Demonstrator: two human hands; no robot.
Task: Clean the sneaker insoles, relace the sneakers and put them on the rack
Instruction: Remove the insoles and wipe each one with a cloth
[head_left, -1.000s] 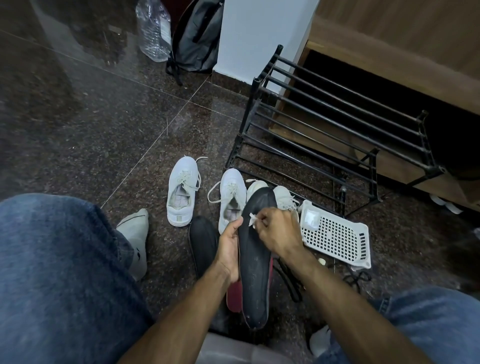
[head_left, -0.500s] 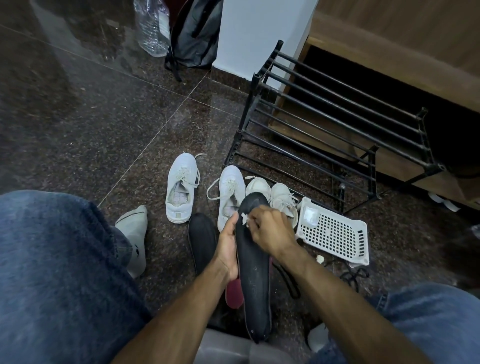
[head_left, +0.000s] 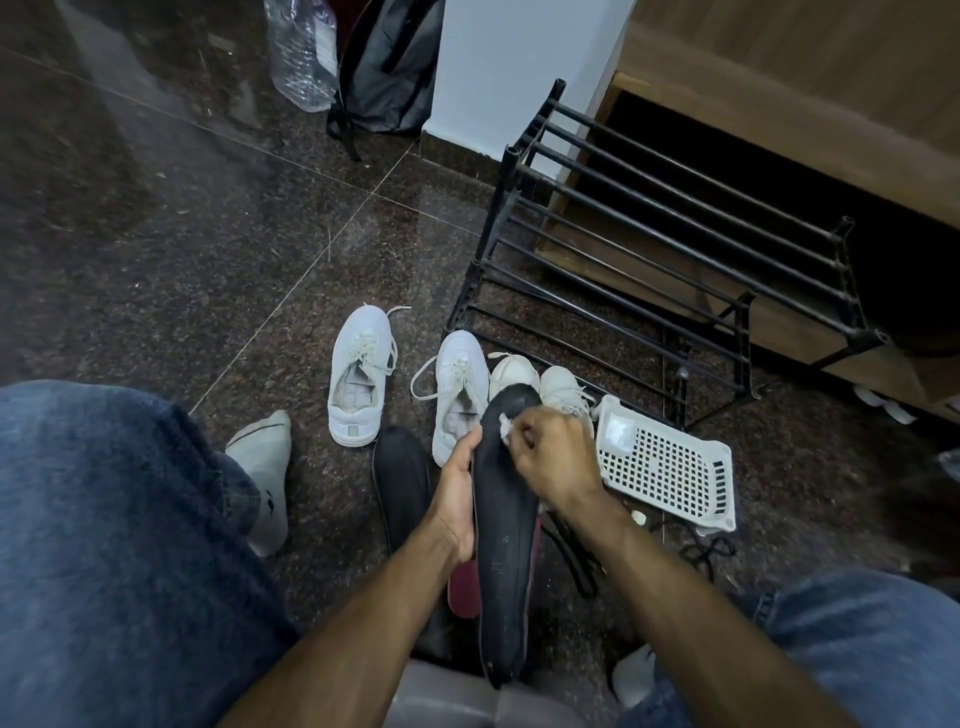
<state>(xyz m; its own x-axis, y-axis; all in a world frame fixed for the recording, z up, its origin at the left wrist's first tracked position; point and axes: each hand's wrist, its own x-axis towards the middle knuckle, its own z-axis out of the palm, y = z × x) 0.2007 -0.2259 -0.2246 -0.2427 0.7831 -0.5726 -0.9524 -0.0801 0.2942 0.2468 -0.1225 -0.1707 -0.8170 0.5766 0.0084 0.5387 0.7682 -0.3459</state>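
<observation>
A long black insole stands nearly upright between my knees. My left hand grips its left edge. My right hand pinches a small white wipe and presses it against the insole's upper end. A second black insole lies on the floor to the left, and a red one shows behind the held insole. Two white sneakers with loose laces stand on the floor ahead. Another pale pair sits behind the insole's tip. The black metal shoe rack stands beyond them.
A white perforated plastic tray lies right of my right hand, with black laces on the floor beside it. A grey backpack and a plastic water bottle lean by the white wall. My jeans-clad knees and a socked foot frame the view.
My right hand with the wipe has slid along the insole's upper end, and the insole has sunk a little lower in view. My left hand keeps its grip.
</observation>
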